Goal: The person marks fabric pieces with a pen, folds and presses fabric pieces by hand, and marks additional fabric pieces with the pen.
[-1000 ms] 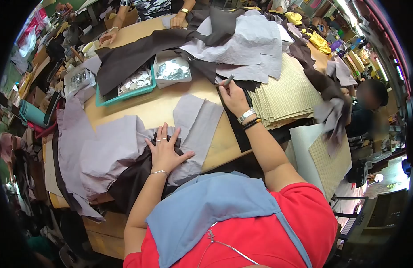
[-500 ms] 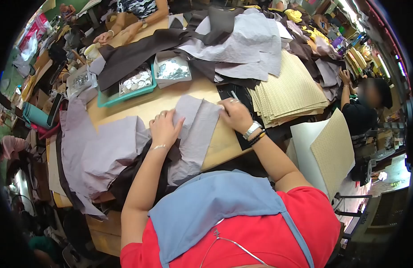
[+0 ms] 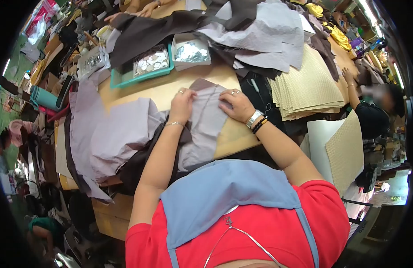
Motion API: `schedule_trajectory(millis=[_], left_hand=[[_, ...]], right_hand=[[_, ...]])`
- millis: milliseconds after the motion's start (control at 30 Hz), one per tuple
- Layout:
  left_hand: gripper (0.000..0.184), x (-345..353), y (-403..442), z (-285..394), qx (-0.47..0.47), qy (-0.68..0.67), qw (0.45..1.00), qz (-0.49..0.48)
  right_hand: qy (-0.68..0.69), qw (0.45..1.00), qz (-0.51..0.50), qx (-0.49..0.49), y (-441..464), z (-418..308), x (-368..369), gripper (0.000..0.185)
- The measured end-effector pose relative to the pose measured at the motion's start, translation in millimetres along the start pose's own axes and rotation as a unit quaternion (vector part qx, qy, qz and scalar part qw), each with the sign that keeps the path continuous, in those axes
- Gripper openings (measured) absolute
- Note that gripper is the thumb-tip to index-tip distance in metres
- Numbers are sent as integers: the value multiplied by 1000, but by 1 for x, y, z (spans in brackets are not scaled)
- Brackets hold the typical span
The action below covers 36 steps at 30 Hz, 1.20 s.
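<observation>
Fingers [image 3: 187,92] bent, your left hand [image 3: 181,107] and right hand [image 3: 239,107] flank the upper end of a mauve cloth strip [image 3: 204,127] on the wooden table [image 3: 235,142], between your apron [image 3: 228,183] and a white box [image 3: 193,65]; whether the tips pinch it, you cannot tell.

From my end I see a teal tray [image 3: 141,77] just beside a white box [image 3: 193,64] on the bench [image 3: 135,93], gold sheets [image 3: 309,85] stacked further right, a blue-green cylinder [image 3: 42,98] far left.
</observation>
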<state>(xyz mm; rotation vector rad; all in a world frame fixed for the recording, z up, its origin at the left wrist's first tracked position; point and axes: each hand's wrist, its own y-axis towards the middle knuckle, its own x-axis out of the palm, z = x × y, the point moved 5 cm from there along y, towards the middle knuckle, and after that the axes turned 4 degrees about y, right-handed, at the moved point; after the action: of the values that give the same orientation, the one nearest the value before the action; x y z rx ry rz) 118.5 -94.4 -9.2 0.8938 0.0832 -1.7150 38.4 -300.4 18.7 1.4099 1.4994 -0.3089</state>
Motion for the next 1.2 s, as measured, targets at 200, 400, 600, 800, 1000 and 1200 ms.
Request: schedule_trajectory(millis=[200, 400, 600, 800, 1000, 1200], left_hand=[[11, -11, 2, 29, 135, 235, 962, 7], [18, 10, -1, 15, 166, 118, 972, -115], [40, 0, -7, 7, 94, 254, 945, -184], [46, 5, -9, 2, 114, 323, 908, -241], [46, 8, -10, 2, 146, 352, 894, -236], [49, 10, -10, 9, 198, 371, 881, -216]], right_hand=[[-26, 1000, -3, 5, 4, -4, -1, 19], [-94, 995, -11, 21, 22, -8, 5, 18], [-78, 997, 23, -17, 16, 0, 10, 17], [-129, 991, 0, -26, 18, -8, 12, 27], [-134, 990, 9, -50, 16, -6, 14, 31], [-102, 993, 24, -56, 15, -7, 11, 28]])
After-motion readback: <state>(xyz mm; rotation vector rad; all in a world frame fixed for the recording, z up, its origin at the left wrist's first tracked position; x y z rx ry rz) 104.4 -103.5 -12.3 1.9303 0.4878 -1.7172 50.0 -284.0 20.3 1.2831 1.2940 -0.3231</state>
